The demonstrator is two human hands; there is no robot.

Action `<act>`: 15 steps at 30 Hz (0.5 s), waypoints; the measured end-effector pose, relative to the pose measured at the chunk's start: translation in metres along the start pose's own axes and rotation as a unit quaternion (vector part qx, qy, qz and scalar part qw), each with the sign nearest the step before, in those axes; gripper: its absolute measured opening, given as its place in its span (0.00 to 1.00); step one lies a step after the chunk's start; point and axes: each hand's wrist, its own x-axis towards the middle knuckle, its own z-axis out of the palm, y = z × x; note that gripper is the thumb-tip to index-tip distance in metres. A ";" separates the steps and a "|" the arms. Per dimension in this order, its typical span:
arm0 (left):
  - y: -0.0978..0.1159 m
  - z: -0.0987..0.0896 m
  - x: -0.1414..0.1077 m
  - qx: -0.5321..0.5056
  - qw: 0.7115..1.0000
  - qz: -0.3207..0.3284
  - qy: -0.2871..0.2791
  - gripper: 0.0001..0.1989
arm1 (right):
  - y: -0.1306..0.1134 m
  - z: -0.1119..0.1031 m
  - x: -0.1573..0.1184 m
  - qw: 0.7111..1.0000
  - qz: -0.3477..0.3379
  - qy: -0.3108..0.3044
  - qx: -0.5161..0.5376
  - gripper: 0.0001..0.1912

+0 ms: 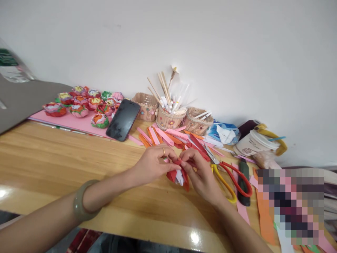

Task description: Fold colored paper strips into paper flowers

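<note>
Between my two hands is a small red and white folded-paper flower (179, 177), held just above the wooden table. My left hand (158, 163) pinches its upper edge from the left, thumb and forefinger closed on the red paper. From the right, my right hand (198, 172) grips the same red paper, its fingertips nearly touching the left ones. The fingers partly cover the flower. Right behind the hands lie folded paper strips (165, 136) in pink, orange and red. Scissors (222, 175) with one red and one yellow handle rest beside my right hand.
Finished paper flowers (79, 110) stand on pink sheets (68, 123) at the left. A phone (123, 120) leans near them. Decorated baskets (171, 119) line the wall. A lidded cup (254, 142), a dark green bottle-like object (243, 182) and orange paper (264, 211) are at the right.
</note>
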 end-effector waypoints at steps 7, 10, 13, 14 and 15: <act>0.000 -0.003 0.004 -0.125 0.977 -0.168 -0.031 0.04 | -0.001 -0.002 0.006 0.982 0.138 0.004 0.127 0.09; 0.000 -0.005 0.006 -0.140 0.975 -0.169 -0.029 0.04 | -0.002 -0.004 0.007 0.973 0.161 0.010 0.164 0.10; -0.001 -0.007 0.007 -0.161 0.970 -0.177 -0.045 0.04 | -0.002 -0.004 0.006 0.966 0.167 0.013 0.198 0.10; -0.001 -0.007 0.007 -0.168 0.968 -0.180 -0.053 0.04 | -0.002 -0.004 0.006 0.965 0.165 0.013 0.203 0.10; -0.001 -0.008 0.008 -0.173 0.966 -0.181 -0.059 0.04 | -0.002 -0.003 0.006 0.966 0.161 0.015 0.203 0.09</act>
